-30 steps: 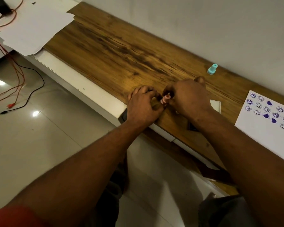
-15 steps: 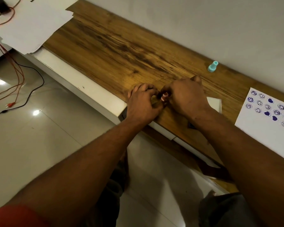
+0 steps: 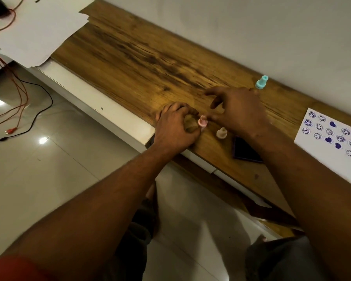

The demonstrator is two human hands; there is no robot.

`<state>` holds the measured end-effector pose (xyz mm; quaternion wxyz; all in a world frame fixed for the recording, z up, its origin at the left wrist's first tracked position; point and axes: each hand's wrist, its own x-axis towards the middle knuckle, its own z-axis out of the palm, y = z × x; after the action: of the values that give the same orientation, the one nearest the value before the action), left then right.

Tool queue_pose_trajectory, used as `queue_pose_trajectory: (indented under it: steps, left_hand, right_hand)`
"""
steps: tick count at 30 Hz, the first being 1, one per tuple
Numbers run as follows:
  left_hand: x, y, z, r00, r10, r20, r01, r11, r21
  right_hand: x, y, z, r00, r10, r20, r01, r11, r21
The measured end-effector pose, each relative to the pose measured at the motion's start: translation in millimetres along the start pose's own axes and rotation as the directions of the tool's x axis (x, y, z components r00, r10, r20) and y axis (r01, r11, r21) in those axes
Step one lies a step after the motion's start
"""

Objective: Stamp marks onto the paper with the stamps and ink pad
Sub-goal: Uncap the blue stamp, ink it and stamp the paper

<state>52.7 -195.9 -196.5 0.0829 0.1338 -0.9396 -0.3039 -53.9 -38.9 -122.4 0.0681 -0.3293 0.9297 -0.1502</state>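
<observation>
On the wooden table top point(image 3: 142, 55), my left hand point(image 3: 175, 128) curls its fingers round a small pink stamp point(image 3: 202, 121) near the front edge. My right hand point(image 3: 239, 110) hovers just right of it with fingers spread and holds nothing. A beige stamp point(image 3: 221, 133) stands on the wood below my right hand. The dark ink pad point(image 3: 245, 150) lies beside it, partly hidden by my right forearm. A teal stamp point(image 3: 261, 82) stands by the wall. The white paper point(image 3: 330, 151) with purple smiley and heart marks lies at the right.
A stack of white sheets point(image 3: 39, 31) covers the table's far left end. Red and black cables point(image 3: 18, 92) trail over the tiled floor at the left. The wall runs along the table's back edge.
My right hand let go of the pink stamp, lifted and spread its fingers. That uncovered the beige stamp and the ink pad. My left hand still holds the pink stamp.
</observation>
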Motion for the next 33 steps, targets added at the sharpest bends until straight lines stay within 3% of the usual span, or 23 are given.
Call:
queue_pose_trajectory:
  steps: [2, 6, 10, 17, 22, 29, 33]
  left_hand:
    - [0, 2, -6, 1.0, -0.009, -0.004, 0.009, 0.997, -0.083]
    - [-1, 6, -12, 0.995, -0.053, -0.084, 0.037, 0.982, -0.184]
    - [2, 4, -11, 0.981, -0.096, -0.17, 0.051, 0.966, -0.255]
    - [3, 4, -9, 0.978, -0.106, -0.179, 0.057, 0.964, -0.258]
    - [1, 3, -7, 0.984, -0.096, -0.151, 0.056, 0.966, -0.251]
    - [0, 4, -6, 0.984, -0.106, -0.144, 0.068, 0.967, -0.246]
    - [0, 16, -8, 0.971, -0.043, -0.237, -0.02, 0.967, -0.255]
  right_hand:
    - [7, 21, -9, 0.992, 0.072, -0.102, -0.065, 0.995, 0.072]
    - [15, 76, -15, 0.933, 0.19, -0.306, -0.234, 0.966, -0.112]
    - [19, 108, -4, 0.948, 0.256, -0.192, -0.272, 0.96, -0.067]
    - [19, 132, 10, 0.982, 0.175, -0.071, -0.181, 0.98, -0.078]
    - [20, 138, 15, 0.971, 0.16, -0.179, -0.168, 0.985, -0.029]
    - [16, 129, 6, 0.923, 0.246, -0.295, -0.231, 0.969, 0.083]
    - [1, 108, -10, 0.93, 0.212, -0.301, -0.125, 0.951, 0.284]
